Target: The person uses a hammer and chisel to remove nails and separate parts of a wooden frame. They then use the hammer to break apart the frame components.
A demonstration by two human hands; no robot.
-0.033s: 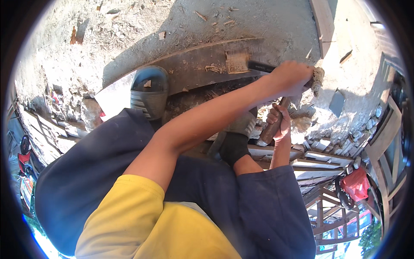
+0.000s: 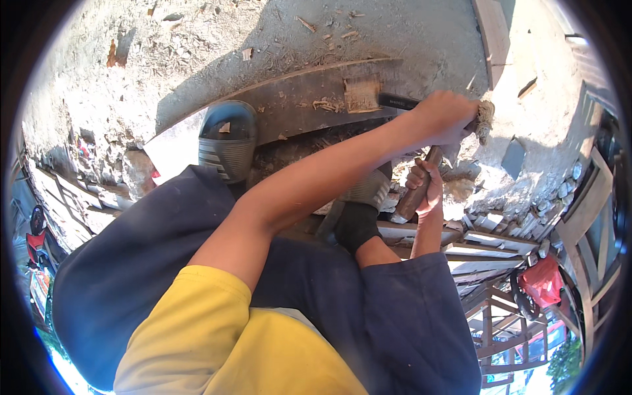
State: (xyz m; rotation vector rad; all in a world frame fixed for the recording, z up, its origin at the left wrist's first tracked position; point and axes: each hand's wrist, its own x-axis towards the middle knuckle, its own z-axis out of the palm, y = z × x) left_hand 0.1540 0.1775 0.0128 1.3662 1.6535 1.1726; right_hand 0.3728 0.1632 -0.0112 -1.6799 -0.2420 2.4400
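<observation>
A chisel is gripped in my left hand [image 2: 449, 115], with its black blade [image 2: 397, 101] pointing left. The blade tip is at the right edge of a pale square recess [image 2: 362, 93] cut in a dark curved wooden board [image 2: 299, 99]. Past my fist sticks the chisel's frayed handle end [image 2: 485, 122]. Below it, my right hand [image 2: 428, 187] has its fingers wrapped round a brown wooden handle [image 2: 415, 197]. The upper end of that handle runs up close to my left hand, and what it carries there is mostly hidden.
Wood shavings [image 2: 327, 105] lie on the board. My sandalled left foot [image 2: 227, 141] presses beside its near edge; my other foot [image 2: 359, 220] is under my left forearm. Planks [image 2: 494, 240], rubble and a red bag [image 2: 543, 281] are at the right, and another plank [image 2: 492, 39] at the far right.
</observation>
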